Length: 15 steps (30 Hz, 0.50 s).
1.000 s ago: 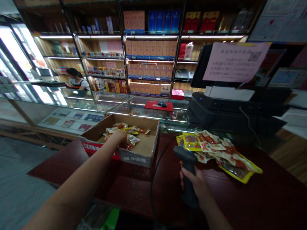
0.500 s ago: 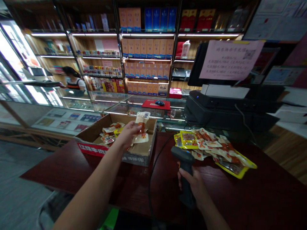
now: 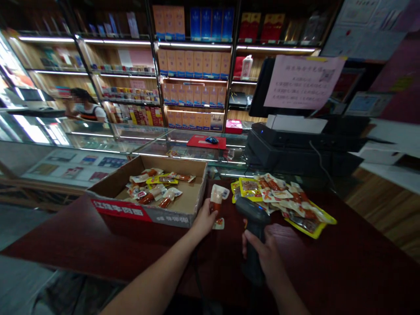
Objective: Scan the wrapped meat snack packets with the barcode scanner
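Observation:
My left hand [image 3: 205, 218] is closed on a vacuum-packed sausage [image 3: 216, 197] in a clear and white wrapper, just right of the cardboard box [image 3: 177, 215]. Several similar packets [image 3: 154, 192] lie inside that box, a yellow one among them. Wrapped round the handle of a black barcode scanner [image 3: 254, 214] is my right hand [image 3: 264, 249]; the scanner's head points toward the packed sausage. Behind the scanner, to the right, a pile of snack packets [image 3: 282, 192] with white and yellow wrappers rests on the dark red table [image 3: 315, 271].
Beyond the table runs a glass counter [image 3: 151, 146] with a red mouse pad [image 3: 197, 141] on it. A black printer-like machine [image 3: 295, 146] and a monitor [image 3: 262, 87] bearing a pink paper stand at right. Another person [image 3: 88, 111] is behind the counter at left.
My left hand has carried the packed sausage from above the box to the right, down beside the scanner. My right hand keeps hold of the scanner. The view has shifted slightly.

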### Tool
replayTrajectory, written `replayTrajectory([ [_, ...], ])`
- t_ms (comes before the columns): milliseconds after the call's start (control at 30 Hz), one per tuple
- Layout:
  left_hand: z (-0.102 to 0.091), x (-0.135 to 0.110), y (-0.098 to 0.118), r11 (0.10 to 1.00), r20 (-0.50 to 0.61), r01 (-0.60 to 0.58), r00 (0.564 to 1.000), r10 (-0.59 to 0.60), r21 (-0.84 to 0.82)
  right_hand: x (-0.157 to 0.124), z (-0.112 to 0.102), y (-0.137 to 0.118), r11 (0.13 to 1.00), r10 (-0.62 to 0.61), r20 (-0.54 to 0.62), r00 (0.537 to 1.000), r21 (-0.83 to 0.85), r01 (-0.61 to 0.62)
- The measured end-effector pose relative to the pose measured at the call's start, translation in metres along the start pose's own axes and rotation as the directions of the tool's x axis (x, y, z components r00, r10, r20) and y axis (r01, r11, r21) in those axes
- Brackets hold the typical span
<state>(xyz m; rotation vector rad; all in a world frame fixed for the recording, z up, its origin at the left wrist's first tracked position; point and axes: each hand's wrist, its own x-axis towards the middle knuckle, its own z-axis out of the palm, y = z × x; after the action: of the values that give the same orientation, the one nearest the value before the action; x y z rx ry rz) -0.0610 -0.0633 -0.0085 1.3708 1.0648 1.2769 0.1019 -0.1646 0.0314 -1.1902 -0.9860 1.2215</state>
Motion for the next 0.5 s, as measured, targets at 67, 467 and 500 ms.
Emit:
replayTrajectory([
  [67,0.002,0.002,-0.010,0.998,-0.027,0.068,0.997,-0.068,-0.007,-0.001,0.000,0.001,1.000,-0.008,0.008,1.000,-0.006,0.008],
  [467,0.003,0.005,-0.018,0.993,-0.037,0.076,0.996,-0.080,-0.094,0.000,0.000,0.006,1.000,0.007,-0.005,1.000,0.009,-0.007],
  [500,0.003,0.005,-0.018,0.993,-0.035,0.073,0.996,-0.077,-0.091,0.000,0.000,0.006,1.000,0.004,-0.002,1.000,0.006,-0.004],
])
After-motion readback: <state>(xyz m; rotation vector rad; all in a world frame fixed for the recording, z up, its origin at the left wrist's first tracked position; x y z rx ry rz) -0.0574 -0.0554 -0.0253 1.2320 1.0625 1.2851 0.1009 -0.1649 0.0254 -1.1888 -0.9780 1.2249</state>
